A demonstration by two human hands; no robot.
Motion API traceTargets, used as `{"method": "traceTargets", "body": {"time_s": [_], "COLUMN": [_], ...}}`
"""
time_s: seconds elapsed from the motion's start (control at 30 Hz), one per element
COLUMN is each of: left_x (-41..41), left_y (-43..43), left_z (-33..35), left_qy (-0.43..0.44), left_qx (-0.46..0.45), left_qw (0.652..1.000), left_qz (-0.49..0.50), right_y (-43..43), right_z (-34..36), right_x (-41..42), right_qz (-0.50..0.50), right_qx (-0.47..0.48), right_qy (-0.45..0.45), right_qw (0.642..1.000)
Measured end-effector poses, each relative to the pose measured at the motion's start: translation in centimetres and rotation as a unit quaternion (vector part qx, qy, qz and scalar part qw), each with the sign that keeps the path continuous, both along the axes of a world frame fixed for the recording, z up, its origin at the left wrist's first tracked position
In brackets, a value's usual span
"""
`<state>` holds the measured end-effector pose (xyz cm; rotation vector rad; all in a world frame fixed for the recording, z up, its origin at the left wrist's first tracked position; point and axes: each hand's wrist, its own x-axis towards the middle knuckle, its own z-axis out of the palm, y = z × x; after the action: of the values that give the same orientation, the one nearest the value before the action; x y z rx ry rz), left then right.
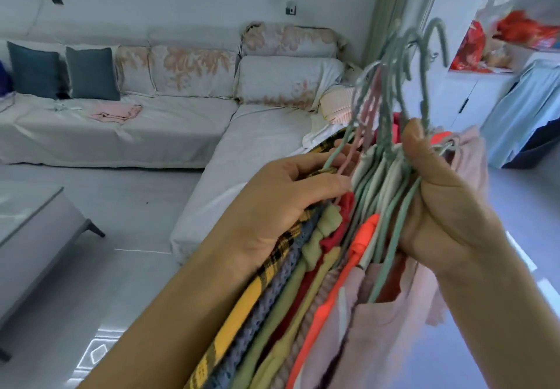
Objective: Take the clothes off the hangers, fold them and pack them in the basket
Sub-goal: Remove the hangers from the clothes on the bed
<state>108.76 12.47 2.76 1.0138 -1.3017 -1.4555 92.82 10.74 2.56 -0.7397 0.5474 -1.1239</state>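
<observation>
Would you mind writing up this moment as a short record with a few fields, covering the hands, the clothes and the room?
left hand: fingers curled against the hanger necks and clothes on the near side of the bundle
right hand: grips the bunched hangers below their hooks
clothes: many garments on the hangers, held as one bundle
task state: no garment off a hanger yet in the bundle
sofa: ahead, a pink garment lying on it
basket: not in view

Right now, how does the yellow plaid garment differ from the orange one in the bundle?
The yellow plaid garment is checked with black and lies at the bundle's left edge under the left hand; the orange garment is plain and sits nearer the right hand. Both hang on hangers held together.
</observation>
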Motion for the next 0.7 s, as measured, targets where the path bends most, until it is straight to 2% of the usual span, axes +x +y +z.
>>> {"method": "traceTargets", "body": {"time_s": [0.3, 0.53, 0.7], "left_x": [17.2, 36.1, 46.9], "left_y": [3.4, -1.0, -5.6], "left_z": [-1.0, -0.5, 0.8], "left_qy": [0.009, -0.006, -0.027], "left_qx": [0.053, 0.06, 0.04], "left_qw": [0.999, 0.998, 0.998], "left_qz": [-0.009, 0.028, 0.036], "right_y": [2.9, -1.9, -6.9], "right_z": [-1.2, -1.4, -0.2], "right_x": [17.2, 36.5, 47.6], "right_qz": [0.017, 0.04, 0.019], "right_qx": [0.084, 0.08, 0.088], "right_qy": [-0.031, -0.06, -0.084], "right_qw": [0.996, 0.994, 0.992]}}
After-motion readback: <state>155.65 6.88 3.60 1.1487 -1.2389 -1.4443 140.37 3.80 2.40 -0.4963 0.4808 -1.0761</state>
